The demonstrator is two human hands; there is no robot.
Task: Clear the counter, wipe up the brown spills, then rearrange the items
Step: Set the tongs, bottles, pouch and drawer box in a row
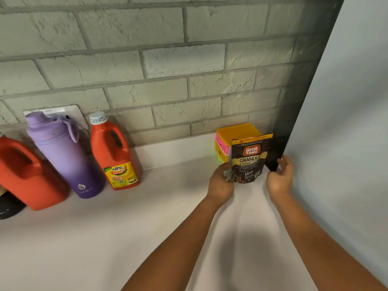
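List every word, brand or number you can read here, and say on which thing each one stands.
"Great Taste" – coffee pouch, red badge.
"GRANUL…" (rest bent away), "STRONG" – same pouch.
"FRESH LOCK…" – pouch top strip, rest blurred.
"UFC" – ketchup bottle label; smaller label print unreadable.
"…WAGO" – purple flask, first letters unclear.
Wall outlet sticker: too blurred.
Pouch fine print: too small.
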